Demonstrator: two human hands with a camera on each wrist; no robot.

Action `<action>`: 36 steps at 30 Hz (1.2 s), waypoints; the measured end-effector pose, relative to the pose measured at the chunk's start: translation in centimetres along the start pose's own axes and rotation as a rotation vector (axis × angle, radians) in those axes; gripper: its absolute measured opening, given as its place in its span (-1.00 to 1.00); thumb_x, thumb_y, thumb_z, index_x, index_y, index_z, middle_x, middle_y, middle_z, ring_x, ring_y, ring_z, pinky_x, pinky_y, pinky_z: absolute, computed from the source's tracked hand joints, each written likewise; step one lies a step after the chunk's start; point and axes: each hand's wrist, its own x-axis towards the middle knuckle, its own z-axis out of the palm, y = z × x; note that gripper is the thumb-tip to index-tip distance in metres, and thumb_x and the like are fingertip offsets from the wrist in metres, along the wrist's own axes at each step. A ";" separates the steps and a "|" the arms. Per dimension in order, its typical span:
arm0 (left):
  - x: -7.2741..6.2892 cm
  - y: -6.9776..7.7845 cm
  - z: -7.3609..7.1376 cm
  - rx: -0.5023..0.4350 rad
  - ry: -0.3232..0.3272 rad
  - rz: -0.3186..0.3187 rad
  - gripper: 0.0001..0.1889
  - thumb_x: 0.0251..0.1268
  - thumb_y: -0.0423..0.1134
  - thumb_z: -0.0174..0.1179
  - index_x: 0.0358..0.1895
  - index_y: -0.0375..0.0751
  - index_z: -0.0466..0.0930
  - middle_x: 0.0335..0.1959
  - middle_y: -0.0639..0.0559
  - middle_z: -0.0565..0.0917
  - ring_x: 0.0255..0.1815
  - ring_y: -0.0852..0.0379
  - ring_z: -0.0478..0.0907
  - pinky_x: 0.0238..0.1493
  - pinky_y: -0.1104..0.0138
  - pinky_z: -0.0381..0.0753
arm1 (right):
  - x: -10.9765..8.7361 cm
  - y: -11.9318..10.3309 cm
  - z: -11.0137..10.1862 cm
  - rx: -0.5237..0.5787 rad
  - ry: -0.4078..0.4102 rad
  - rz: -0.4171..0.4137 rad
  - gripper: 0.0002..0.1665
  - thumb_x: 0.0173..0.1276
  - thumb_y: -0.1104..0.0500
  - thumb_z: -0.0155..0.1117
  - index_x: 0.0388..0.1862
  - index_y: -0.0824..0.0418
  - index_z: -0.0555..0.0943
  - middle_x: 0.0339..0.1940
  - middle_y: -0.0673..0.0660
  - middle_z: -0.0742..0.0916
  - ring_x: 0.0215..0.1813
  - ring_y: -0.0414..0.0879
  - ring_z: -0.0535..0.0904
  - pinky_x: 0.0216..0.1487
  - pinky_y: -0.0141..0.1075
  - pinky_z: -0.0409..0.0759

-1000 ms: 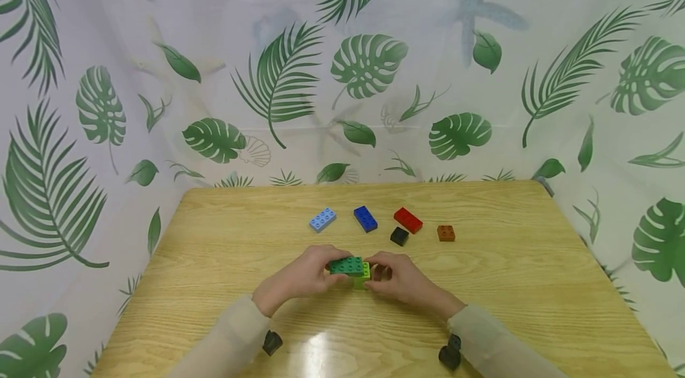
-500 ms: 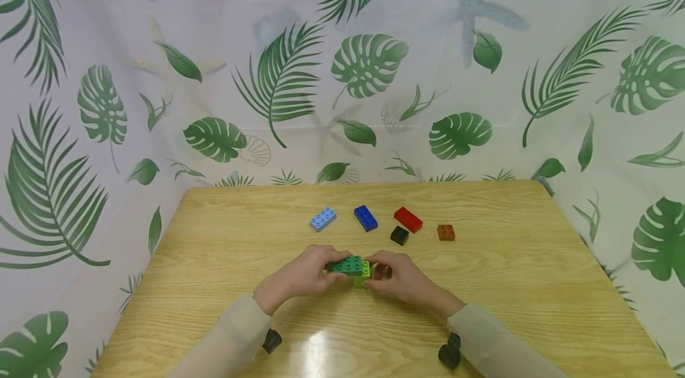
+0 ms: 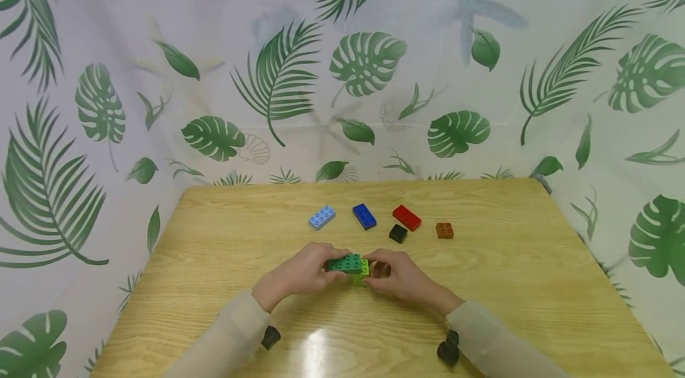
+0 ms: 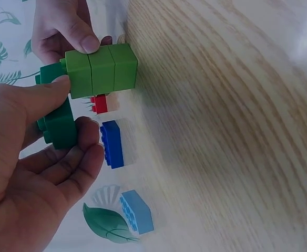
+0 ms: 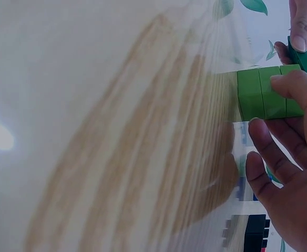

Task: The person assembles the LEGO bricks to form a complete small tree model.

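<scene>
In the head view, my left hand [image 3: 297, 274] grips a dark green eight-stud building brick [image 3: 346, 263] by its left end, thumb on the near side. This brick lies across the top of a lime green stack [image 3: 360, 280] and juts out to the left. Lime studs show at its right end; whether it is fully pressed down I cannot tell. My right hand [image 3: 404, 279] pinches the stack from the right. In the left wrist view, the lime stack [image 4: 103, 71] is three bricks tall. The right wrist view shows my right thumb on the stack [image 5: 266, 102], which appears to stand on the table.
Loose bricks lie behind my hands on the wooden table [image 3: 225, 229]: light blue [image 3: 321, 218], dark blue [image 3: 364, 217], red [image 3: 407, 217], black [image 3: 398, 233] and brown-orange [image 3: 445, 230]. A leaf-patterned cloth [image 3: 385, 146] hangs behind the table's far edge.
</scene>
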 end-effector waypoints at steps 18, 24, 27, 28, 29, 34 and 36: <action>0.6 0.3 -0.6 0.024 -0.066 0.012 -0.47 0.48 -0.23 0.34 0.46 -0.16 0.55 -0.16 0.02 0.67 -0.28 0.26 0.44 -0.24 0.43 0.48 | 0.0 0.1 -0.1 -0.010 -0.006 -0.020 -0.50 0.40 0.12 0.51 0.26 0.24 0.68 -0.06 0.07 0.79 -0.18 -0.27 0.65 -0.17 -0.38 0.62; 1.3 0.4 -1.2 0.023 -0.105 0.007 -0.49 0.47 -0.24 0.33 0.44 -0.15 0.57 -0.21 0.06 0.62 -0.31 0.25 0.40 -0.26 0.42 0.43 | 0.0 0.0 -0.2 -0.017 -0.004 -0.019 -0.50 0.40 0.13 0.51 0.26 0.26 0.68 -0.08 0.08 0.79 -0.19 -0.27 0.64 -0.17 -0.38 0.62; 1.5 0.4 -1.2 0.008 -0.120 -0.002 -0.49 0.47 -0.23 0.34 0.44 -0.14 0.57 -0.21 0.08 0.63 -0.31 0.26 0.40 -0.26 0.43 0.43 | 0.0 0.0 -0.2 -0.022 -0.004 -0.009 -0.49 0.40 0.12 0.51 0.27 0.26 0.68 -0.09 0.07 0.79 -0.19 -0.27 0.64 -0.17 -0.38 0.62; 1.5 0.3 -1.1 0.003 -0.123 -0.002 -0.50 0.47 -0.22 0.34 0.43 -0.14 0.58 -0.20 0.08 0.64 -0.31 0.27 0.41 -0.25 0.43 0.44 | 0.0 -0.1 -0.2 -0.025 -0.004 -0.004 -0.49 0.40 0.12 0.51 0.27 0.26 0.68 -0.09 0.07 0.79 -0.19 -0.28 0.64 -0.17 -0.38 0.62; 1.6 0.3 -1.1 -0.001 -0.125 -0.002 -0.50 0.47 -0.22 0.34 0.43 -0.15 0.58 -0.19 0.08 0.65 -0.31 0.27 0.42 -0.25 0.43 0.45 | 0.0 -0.1 -0.2 -0.030 -0.004 -0.006 -0.49 0.40 0.12 0.51 0.27 0.28 0.68 -0.09 0.07 0.79 -0.19 -0.28 0.64 -0.17 -0.38 0.62; 1.7 0.3 -1.1 -0.010 -0.129 -0.003 -0.51 0.46 -0.19 0.36 0.40 -0.15 0.61 -0.16 0.08 0.68 -0.28 0.26 0.45 -0.22 0.43 0.48 | -0.1 0.0 -0.2 -0.034 -0.002 -0.008 -0.49 0.40 0.13 0.51 0.26 0.30 0.68 -0.09 0.08 0.78 -0.20 -0.28 0.64 -0.17 -0.38 0.62; 1.7 0.3 -1.2 -0.011 -0.126 -0.006 -0.52 0.45 -0.19 0.36 0.39 -0.14 0.62 -0.15 0.08 0.70 -0.27 0.25 0.46 -0.21 0.42 0.48 | 0.0 0.0 -0.2 -0.027 -0.005 -0.005 -0.48 0.40 0.12 0.51 0.27 0.28 0.68 -0.08 0.07 0.78 -0.19 -0.28 0.64 -0.17 -0.38 0.62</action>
